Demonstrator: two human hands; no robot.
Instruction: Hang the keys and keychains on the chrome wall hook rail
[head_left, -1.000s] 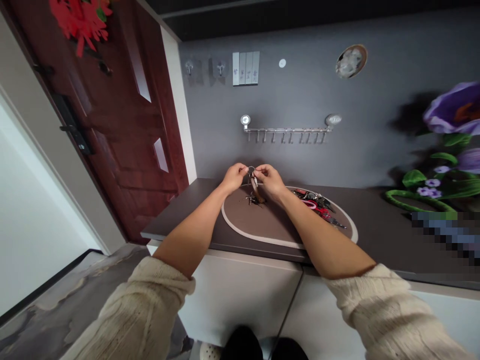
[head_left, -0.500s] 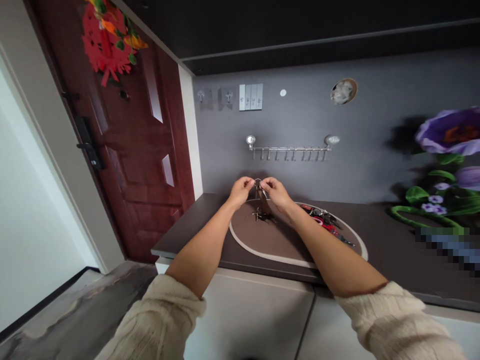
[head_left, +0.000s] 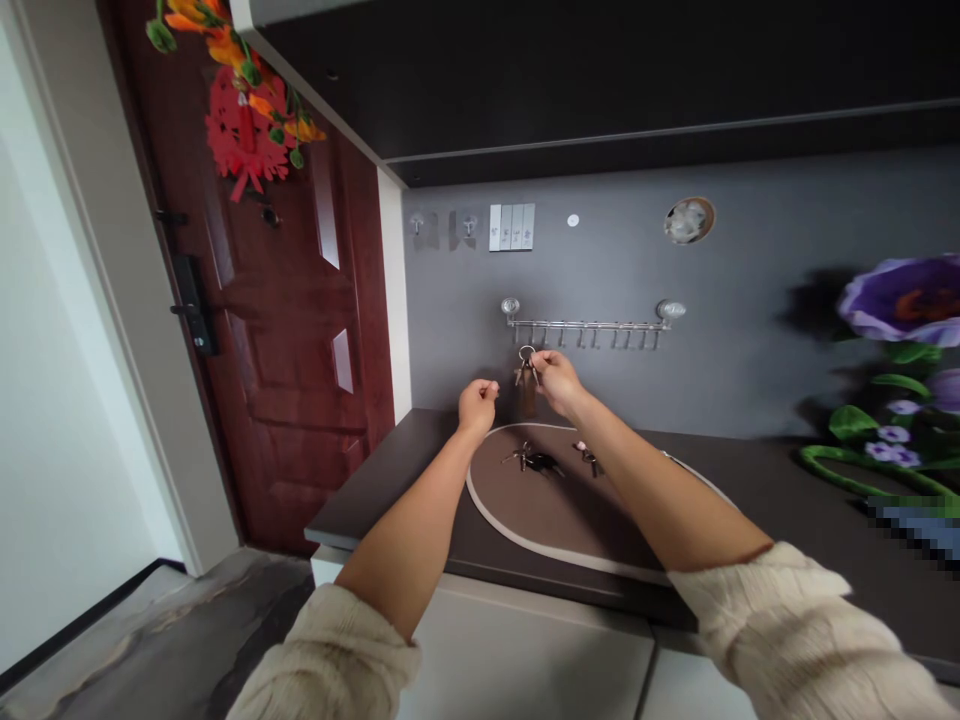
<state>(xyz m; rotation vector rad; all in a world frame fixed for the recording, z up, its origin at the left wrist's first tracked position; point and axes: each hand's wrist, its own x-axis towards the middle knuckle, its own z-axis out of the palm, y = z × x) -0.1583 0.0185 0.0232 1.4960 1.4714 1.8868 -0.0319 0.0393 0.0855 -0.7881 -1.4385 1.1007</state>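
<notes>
My right hand [head_left: 556, 380] is raised just under the metal hook rail [head_left: 589, 323] on the grey wall. Its fingers pinch a key ring with a brown tag [head_left: 526, 378] hanging from it. My left hand [head_left: 478, 404] hovers a little lower and to the left, fingers curled in a pinch with nothing I can make out in them. Below both hands a brown oval mat [head_left: 555, 495] lies on the dark countertop [head_left: 397, 480]. A dark bunch of keys [head_left: 536, 461] and a smaller key [head_left: 587, 456] rest on the mat.
A dark red door [head_left: 277, 300] with a black handle and red ornament stands at the left. Light switches [head_left: 511, 227] and two small hooks sit on the wall above the rail. Purple flowers [head_left: 900, 340] are at the right. White cabinet fronts run below the counter.
My right hand has lifted the key ring with the brown tag from above the mat up toward the hook rail. My left hand let go of it and stayed lower. The view tilted upward.
</notes>
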